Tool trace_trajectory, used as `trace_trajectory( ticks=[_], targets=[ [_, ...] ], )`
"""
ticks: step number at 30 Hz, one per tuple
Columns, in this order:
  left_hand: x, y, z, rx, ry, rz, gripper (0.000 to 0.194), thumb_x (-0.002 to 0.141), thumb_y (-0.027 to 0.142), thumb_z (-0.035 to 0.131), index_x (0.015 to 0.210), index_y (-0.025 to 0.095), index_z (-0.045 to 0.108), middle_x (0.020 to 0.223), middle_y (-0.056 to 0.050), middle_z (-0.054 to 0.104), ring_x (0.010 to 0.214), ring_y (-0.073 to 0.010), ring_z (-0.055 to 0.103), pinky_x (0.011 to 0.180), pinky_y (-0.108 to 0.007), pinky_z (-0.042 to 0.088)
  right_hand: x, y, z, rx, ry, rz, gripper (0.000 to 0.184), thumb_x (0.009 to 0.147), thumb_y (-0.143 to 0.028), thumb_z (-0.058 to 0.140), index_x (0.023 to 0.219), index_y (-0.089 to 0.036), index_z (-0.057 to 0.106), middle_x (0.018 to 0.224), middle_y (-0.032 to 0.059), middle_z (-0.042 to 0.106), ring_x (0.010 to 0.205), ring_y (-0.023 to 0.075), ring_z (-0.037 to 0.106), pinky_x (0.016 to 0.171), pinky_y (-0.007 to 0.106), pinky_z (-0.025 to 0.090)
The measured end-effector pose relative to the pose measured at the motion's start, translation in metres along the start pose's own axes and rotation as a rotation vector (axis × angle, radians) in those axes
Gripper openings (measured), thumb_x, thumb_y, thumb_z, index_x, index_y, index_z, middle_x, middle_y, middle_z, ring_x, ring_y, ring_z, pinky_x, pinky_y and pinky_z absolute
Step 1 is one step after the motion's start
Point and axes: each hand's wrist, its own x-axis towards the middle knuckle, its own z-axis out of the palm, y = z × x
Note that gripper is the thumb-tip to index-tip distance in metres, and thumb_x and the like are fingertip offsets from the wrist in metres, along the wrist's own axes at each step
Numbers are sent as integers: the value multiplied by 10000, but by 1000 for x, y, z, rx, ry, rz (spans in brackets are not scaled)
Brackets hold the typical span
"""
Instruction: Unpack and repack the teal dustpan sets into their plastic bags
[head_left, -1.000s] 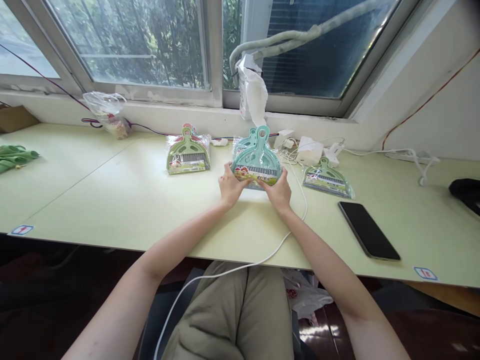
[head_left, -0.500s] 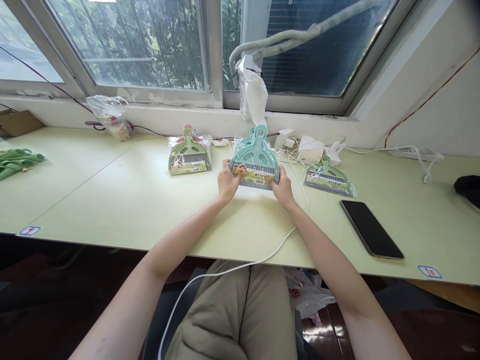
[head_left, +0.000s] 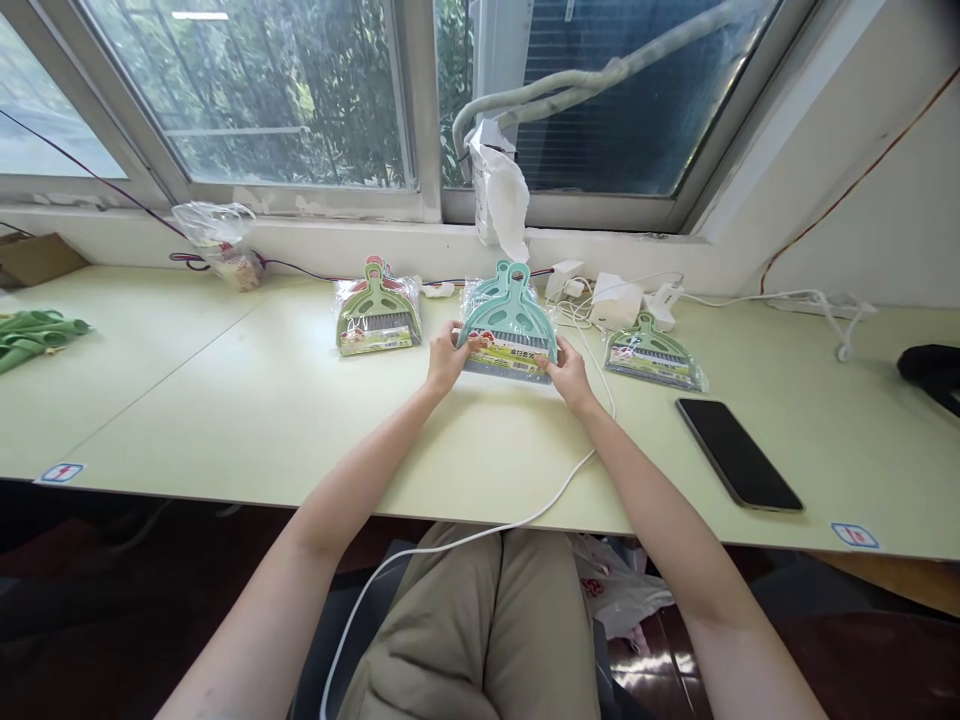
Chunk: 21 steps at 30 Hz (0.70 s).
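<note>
A teal mini dustpan and brush set point(head_left: 514, 322) with a yellow-green label is held upright near the back of the table. My left hand point(head_left: 448, 362) grips its left lower edge, the thumb over the label. At the opposite edge, my right hand point(head_left: 568, 374) is closed on the same set. Another teal set point(head_left: 489, 286) shows partly behind it. To the left stands a green wrapped dustpan and brush set point(head_left: 379, 320), with pink and red handles behind it. A further green set point(head_left: 654, 356) lies to the right in clear wrapping.
A black phone point(head_left: 739, 455) lies at right on the pale table point(head_left: 225, 420). A white cable point(head_left: 559, 492) runs over the table edge. White adapters point(head_left: 616, 300), a tissue pack point(head_left: 498, 190) and a plastic bag point(head_left: 225, 245) line the window side. Green pieces point(head_left: 39, 335) lie far left.
The view has shifted slightly. Both hands keep hold of the teal set, which stays in nearly the same place.
</note>
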Motion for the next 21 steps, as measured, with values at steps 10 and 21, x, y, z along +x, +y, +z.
trace_trajectory(
  ticks=[10,21],
  targets=[
    [12,-22,-2,-55,-75,-32,305,746,394,678,893,214,481,655,38,633,593,-117,584,556,-197,382,-3,2,7,94,18,62,666,637,-463,727,1218,-167,593,1075,98,704,987,244,652,878,390,530],
    [11,-20,-19,-264,-430,-217,525,744,503,693,1131,163,591,989,-83,720,811,-170,673,715,-260,488,0,6,-2,160,57,121,743,568,-413,787,1231,-136,599,1164,125,680,1028,260,646,922,424,517]
  ],
)
